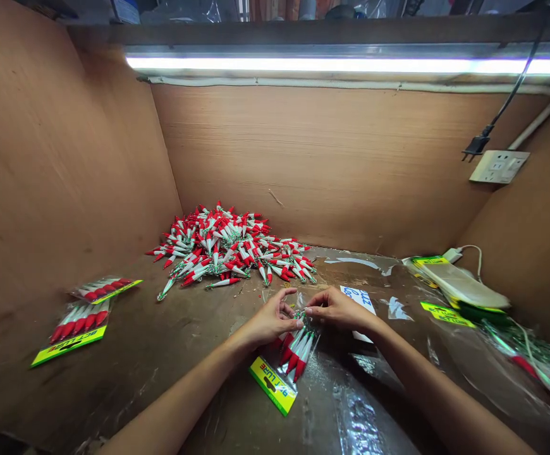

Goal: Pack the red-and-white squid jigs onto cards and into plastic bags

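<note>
My left hand [269, 321] and my right hand [337, 309] meet over a clear plastic packet [290, 363] of red-and-white lures with a yellow label. Both hands pinch the packet's open top end, where green tinsel shows. The packet lies flat on the brown table [175, 354] in front of me. A big pile of loose red-and-white lures [230, 248] sits further back, against the rear wall.
Two filled packets [78, 325] [104, 288] lie at the left. A stack of empty bags with yellow labels [455, 284] lies at the right, with more lures in plastic [540, 363] beside it. Plywood walls enclose the booth. A socket [499, 166] hangs on the right wall.
</note>
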